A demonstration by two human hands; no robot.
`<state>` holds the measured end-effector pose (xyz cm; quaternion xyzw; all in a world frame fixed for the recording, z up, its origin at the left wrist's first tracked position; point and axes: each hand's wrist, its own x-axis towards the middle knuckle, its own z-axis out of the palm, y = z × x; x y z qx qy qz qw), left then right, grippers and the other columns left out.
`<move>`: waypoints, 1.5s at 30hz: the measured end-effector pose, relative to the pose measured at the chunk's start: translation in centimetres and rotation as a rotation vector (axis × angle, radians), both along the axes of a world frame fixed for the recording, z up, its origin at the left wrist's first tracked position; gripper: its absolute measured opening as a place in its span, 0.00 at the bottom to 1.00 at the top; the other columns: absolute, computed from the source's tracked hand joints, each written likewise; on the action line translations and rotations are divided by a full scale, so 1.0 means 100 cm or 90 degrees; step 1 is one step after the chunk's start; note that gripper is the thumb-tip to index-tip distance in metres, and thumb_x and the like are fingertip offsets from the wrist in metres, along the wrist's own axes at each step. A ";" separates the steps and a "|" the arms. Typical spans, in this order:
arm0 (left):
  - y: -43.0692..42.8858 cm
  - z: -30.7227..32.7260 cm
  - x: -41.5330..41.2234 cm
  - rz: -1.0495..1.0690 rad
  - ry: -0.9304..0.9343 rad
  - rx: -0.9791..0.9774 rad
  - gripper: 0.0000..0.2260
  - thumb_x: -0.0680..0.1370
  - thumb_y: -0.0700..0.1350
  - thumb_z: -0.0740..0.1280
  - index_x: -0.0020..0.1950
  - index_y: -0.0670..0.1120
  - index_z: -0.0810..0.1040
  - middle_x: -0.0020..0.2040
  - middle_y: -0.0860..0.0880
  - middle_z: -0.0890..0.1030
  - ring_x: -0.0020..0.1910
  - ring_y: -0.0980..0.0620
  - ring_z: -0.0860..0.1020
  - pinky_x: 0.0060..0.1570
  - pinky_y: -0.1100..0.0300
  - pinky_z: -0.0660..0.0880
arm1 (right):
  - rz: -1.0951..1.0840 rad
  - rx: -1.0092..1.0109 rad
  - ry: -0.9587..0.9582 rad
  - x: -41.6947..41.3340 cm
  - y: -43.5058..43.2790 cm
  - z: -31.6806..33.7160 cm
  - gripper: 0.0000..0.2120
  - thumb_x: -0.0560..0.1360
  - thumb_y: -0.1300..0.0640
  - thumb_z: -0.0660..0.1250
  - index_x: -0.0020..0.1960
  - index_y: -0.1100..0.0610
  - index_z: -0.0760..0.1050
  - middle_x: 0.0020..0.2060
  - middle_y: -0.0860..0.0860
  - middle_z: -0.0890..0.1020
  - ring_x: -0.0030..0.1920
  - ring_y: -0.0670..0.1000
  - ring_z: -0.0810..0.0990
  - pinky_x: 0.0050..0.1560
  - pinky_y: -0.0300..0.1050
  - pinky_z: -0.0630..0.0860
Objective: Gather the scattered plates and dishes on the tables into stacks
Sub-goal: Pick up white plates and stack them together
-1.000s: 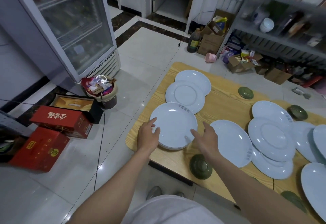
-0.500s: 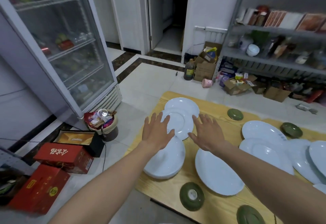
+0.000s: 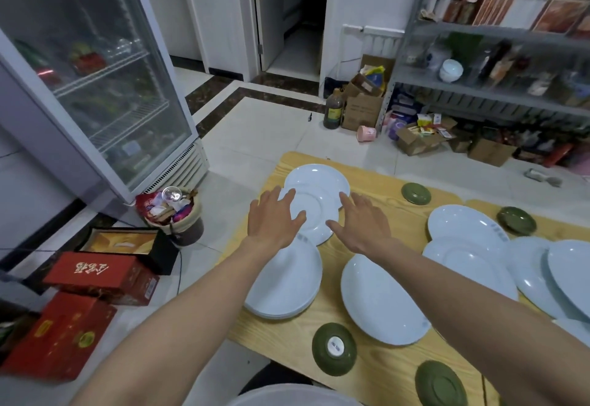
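While your left hand (image 3: 273, 218) and right hand (image 3: 362, 225) flank the plate (image 3: 314, 211) near the table's (image 3: 383, 370) far left corner, both are spread flat, fingers straight and apart, gripping nothing. The left fingertips lie over its left rim and the right ones at its right rim; you cannot tell whether they press down. That plate overlaps a far plate (image 3: 319, 175) behind it, and its near edge meets the stack (image 3: 284, 284) below your left wrist. Just right of the stack a lone plate (image 3: 383, 303) lies under your right forearm, with more plates (image 3: 466, 226) overlapping further right. An upturned green dish (image 3: 334, 348) sits at the near edge, with others like it along the far side. On the floor to your left stand a bin (image 3: 174, 217), red boxes (image 3: 95, 274) and a fridge (image 3: 95, 86)
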<state>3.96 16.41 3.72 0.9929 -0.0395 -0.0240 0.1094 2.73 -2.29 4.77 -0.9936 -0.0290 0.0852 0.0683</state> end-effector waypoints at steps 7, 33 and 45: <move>0.011 -0.025 0.042 0.027 0.096 -0.067 0.27 0.81 0.60 0.58 0.78 0.53 0.61 0.76 0.47 0.65 0.72 0.43 0.65 0.66 0.49 0.64 | -0.047 0.057 0.049 0.028 0.008 -0.018 0.34 0.80 0.41 0.60 0.79 0.55 0.54 0.76 0.55 0.64 0.75 0.56 0.62 0.67 0.52 0.67; 0.034 -0.112 0.136 0.394 0.311 -0.468 0.14 0.68 0.46 0.79 0.47 0.39 0.83 0.41 0.49 0.81 0.37 0.52 0.76 0.36 0.59 0.73 | -0.661 0.584 0.176 0.103 0.024 -0.110 0.14 0.65 0.55 0.81 0.45 0.58 0.80 0.43 0.49 0.81 0.44 0.50 0.79 0.44 0.44 0.75; 0.007 -0.035 0.137 0.363 0.160 -0.570 0.21 0.67 0.43 0.80 0.58 0.44 0.81 0.47 0.49 0.80 0.50 0.47 0.80 0.47 0.61 0.72 | -0.638 0.693 -0.010 0.106 0.012 -0.045 0.09 0.66 0.57 0.78 0.38 0.49 0.79 0.40 0.47 0.82 0.41 0.48 0.79 0.47 0.45 0.76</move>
